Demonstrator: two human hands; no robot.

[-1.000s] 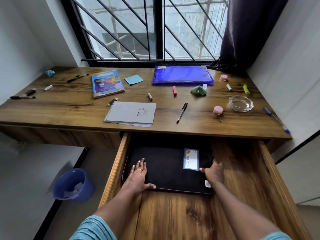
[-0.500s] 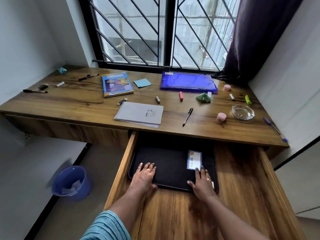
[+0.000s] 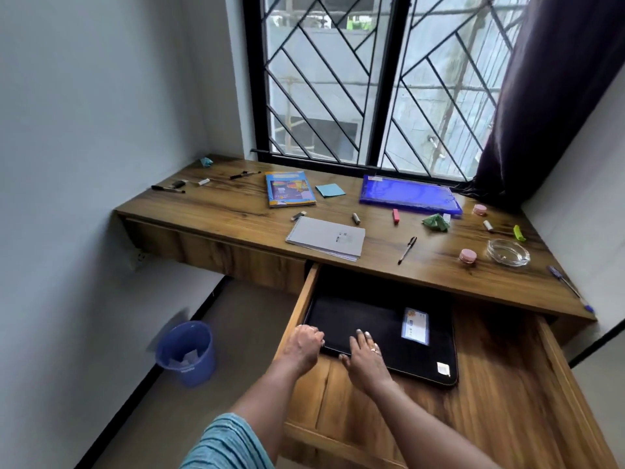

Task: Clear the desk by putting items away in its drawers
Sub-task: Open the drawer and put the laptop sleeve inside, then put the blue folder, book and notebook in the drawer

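A black padded sleeve [image 3: 382, 330] with a small card on it lies flat in the open drawer [image 3: 507, 384] under the desk [image 3: 236, 214]. My left hand [image 3: 302, 346] is curled over the sleeve's near left corner, beside the drawer's left wall. My right hand [image 3: 367, 362] lies flat on the sleeve's near edge, fingers apart. On the desk lie a spiral notebook [image 3: 326, 236], a colourful book [image 3: 290, 188], a blue folder [image 3: 409, 196], a black pen [image 3: 407, 249], a red marker [image 3: 395, 215] and several other small items.
A glass ashtray [image 3: 507, 252], two pink jars [image 3: 468, 255], a green paper wad [image 3: 436, 222] and a blue pen [image 3: 568, 287] sit at the desk's right. Markers [image 3: 168, 188] lie far left. A blue bin [image 3: 186, 350] stands on the floor left of the drawer.
Both hands slid left along the sleeve's near edge. The right hand went from the right corner to the middle; the left hand reached the left corner and curled. My view swung left.
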